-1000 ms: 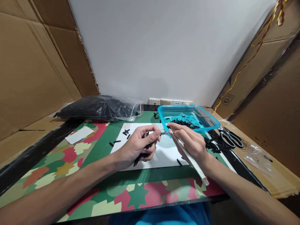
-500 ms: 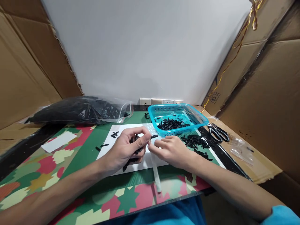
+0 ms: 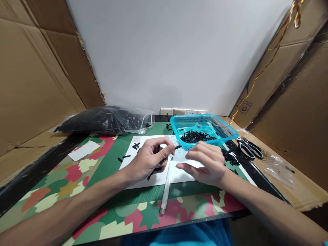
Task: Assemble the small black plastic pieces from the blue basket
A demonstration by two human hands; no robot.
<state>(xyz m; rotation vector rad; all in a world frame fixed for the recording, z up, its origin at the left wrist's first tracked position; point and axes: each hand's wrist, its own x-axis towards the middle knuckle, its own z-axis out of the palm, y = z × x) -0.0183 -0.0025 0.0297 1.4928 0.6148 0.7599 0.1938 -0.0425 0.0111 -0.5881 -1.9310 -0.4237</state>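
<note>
My left hand (image 3: 151, 159) is closed around several small black strip-like pieces (image 3: 151, 175). Between its thumb and forefinger it pinches one black piece (image 3: 177, 147), whose end points right. To the right of it, my right hand (image 3: 205, 164) is open, its thumb apart from the bent fingers and nothing visible between them. A slim whitish pen-like tool (image 3: 166, 191) with a small dark tip slants below the left fingertips; I cannot tell whether it touches them. Under both hands lies a white sheet (image 3: 143, 182).
Behind the hands stands a blue plastic basket (image 3: 205, 142) with many black pieces. More pieces (image 3: 232, 157) are heaped right of it, near scissors (image 3: 247, 150) and a clear bag (image 3: 279, 171). A filled plastic bag (image 3: 102, 121) lies back left; a white paper (image 3: 84, 151) sits left.
My right hand has drawn back from my left hand and opened. The pen-like tool now tilts the other way, its lower end further left. The whole view has shifted, moving the scene rightward.
</note>
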